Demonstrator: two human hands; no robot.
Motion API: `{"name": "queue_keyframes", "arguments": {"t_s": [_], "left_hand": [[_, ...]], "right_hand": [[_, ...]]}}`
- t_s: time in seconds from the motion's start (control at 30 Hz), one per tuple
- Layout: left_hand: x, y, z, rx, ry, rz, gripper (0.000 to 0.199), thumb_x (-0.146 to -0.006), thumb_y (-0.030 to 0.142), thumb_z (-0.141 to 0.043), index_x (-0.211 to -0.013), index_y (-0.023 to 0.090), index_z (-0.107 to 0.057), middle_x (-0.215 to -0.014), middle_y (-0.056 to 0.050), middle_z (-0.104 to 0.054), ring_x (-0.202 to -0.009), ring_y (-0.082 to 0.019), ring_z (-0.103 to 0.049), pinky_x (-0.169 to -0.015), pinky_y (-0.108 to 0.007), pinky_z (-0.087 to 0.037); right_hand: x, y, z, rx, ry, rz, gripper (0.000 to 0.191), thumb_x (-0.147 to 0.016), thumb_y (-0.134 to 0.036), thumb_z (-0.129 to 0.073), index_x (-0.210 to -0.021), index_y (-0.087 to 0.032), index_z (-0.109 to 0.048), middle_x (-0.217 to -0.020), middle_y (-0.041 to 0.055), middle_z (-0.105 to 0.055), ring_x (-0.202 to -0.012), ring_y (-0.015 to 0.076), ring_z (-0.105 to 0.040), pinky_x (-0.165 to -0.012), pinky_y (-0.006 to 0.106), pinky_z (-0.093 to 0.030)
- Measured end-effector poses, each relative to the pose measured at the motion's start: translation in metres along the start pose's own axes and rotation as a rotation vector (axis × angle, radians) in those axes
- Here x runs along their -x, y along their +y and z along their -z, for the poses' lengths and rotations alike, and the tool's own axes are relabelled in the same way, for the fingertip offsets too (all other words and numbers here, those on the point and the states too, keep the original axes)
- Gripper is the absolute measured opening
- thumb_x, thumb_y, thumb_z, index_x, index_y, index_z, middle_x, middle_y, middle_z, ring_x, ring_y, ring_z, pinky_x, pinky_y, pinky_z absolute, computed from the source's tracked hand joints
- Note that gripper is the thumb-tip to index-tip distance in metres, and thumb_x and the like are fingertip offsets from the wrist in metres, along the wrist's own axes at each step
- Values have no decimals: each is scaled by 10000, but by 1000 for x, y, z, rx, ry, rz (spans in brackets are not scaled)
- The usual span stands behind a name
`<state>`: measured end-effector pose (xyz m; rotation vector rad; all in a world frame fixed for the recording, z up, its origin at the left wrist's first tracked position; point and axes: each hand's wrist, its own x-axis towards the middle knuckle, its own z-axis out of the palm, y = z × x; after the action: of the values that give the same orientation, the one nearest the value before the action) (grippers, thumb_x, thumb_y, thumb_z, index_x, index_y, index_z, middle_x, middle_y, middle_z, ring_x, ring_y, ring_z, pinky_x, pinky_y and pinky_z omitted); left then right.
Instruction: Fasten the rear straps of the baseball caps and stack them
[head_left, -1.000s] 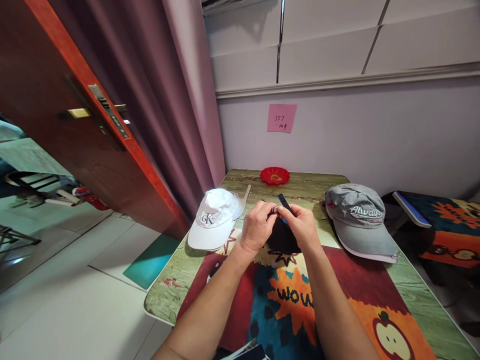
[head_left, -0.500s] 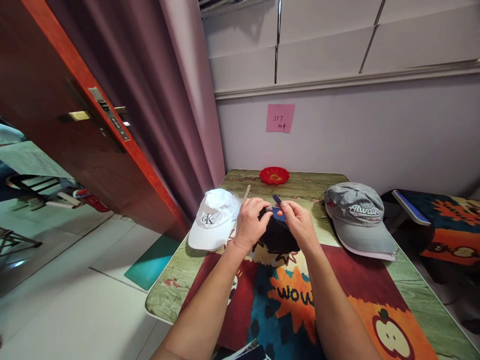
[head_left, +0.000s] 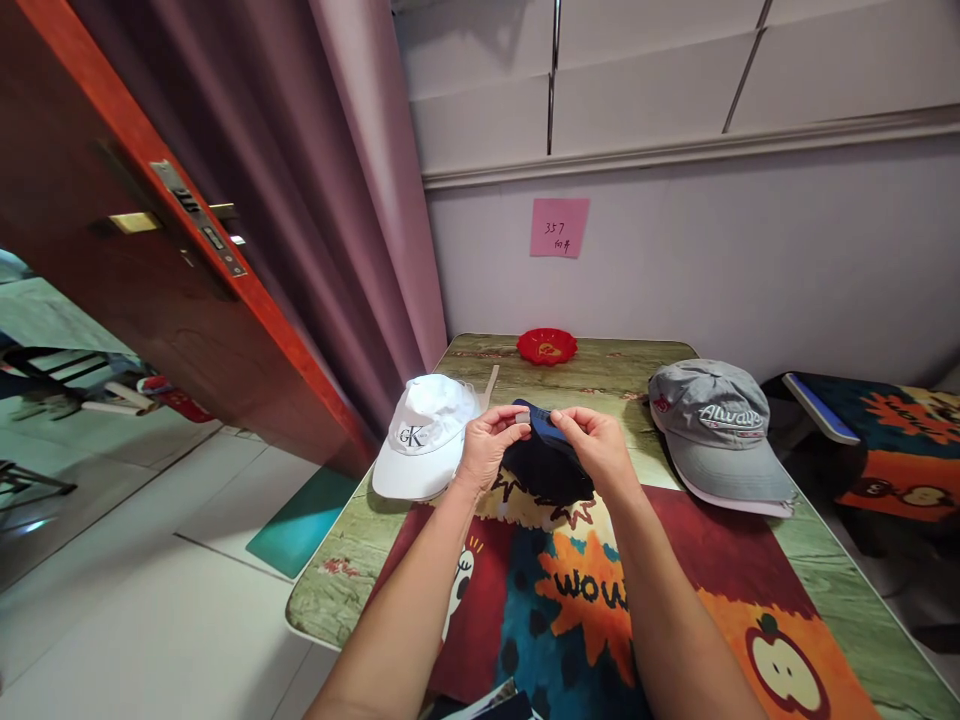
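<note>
A dark navy cap (head_left: 551,472) is held up over the middle of the table, its blue inner side partly showing. My left hand (head_left: 491,445) pinches a small grey metal buckle (head_left: 523,418) at the end of the cap's strap. On the other side, my right hand (head_left: 592,438) is closed with thumb and finger on the cap's blue strap. To the left lies a white cap (head_left: 429,430) with "GK" lettering, its loose pale strap sticking up behind. A grey cap (head_left: 720,425) reading "Always" sits to the right, with a pinkish brim edge under it.
A red scalloped dish (head_left: 547,346) stands at the table's back edge. A colourful mat (head_left: 577,600) covers the near part of the wood-patterned table (head_left: 330,590). A brown door (head_left: 150,300) and a purple curtain (head_left: 367,200) are on the left. A pink note (head_left: 559,228) is on the wall.
The dark strap end that stuck up between my hands has dropped down against the cap. My right hand has lowered slightly, and the buckle in my left fingers now shows more clearly.
</note>
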<state>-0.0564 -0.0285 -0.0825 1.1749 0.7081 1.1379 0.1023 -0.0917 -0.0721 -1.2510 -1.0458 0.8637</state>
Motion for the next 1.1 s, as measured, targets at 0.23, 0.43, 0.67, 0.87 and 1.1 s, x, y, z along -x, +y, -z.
{"name": "queue_keyframes", "arguments": {"t_s": [0.23,0.43,0.67,0.87,1.1], "left_hand": [[1,-2,1,-15,-48,-6,336,-660,238,-867,-976,169,-779,-835,-14,-746,-717,-118,-675,-794,-273,-572],[4,4,-2,-54,-66,-28,327,-651,233,-863,-961,170,-780,-825,-8,-728,-711,-120,-665,-786,-279,-577],[4,2,-1,-50,-60,-28,320,-663,237,-863,-964,170,-780,-878,-19,-742,-757,-123,-677,-794,-269,-577],[5,4,-2,-58,-67,-31,317,-653,236,-862,-951,173,-776,-894,-26,-752,-785,-138,-684,-824,-288,-576],[5,11,-1,-116,-146,-29,320,-672,264,-857,-966,169,-773,-926,-46,-760,-832,-166,-695,-815,-300,-577]], "right_hand": [[0,1,-2,32,-2,-15,478,-765,-632,-698,-698,-159,-695,-568,-7,-555,-522,113,-405,-498,255,-277],[1,-3,-1,46,-23,-21,464,-765,-612,-700,-633,-175,-622,-559,-24,-498,-524,105,-365,-508,262,-255],[0,-4,1,69,64,-21,433,-776,-581,-677,-631,-179,-604,-543,-36,-476,-514,103,-355,-509,263,-252],[3,-8,0,113,-28,5,451,-794,-587,-671,-605,-184,-593,-545,-27,-495,-516,103,-360,-506,263,-267],[2,-7,6,126,-106,4,468,-793,-616,-676,-645,-173,-637,-550,-15,-509,-506,101,-364,-475,252,-250]]}}
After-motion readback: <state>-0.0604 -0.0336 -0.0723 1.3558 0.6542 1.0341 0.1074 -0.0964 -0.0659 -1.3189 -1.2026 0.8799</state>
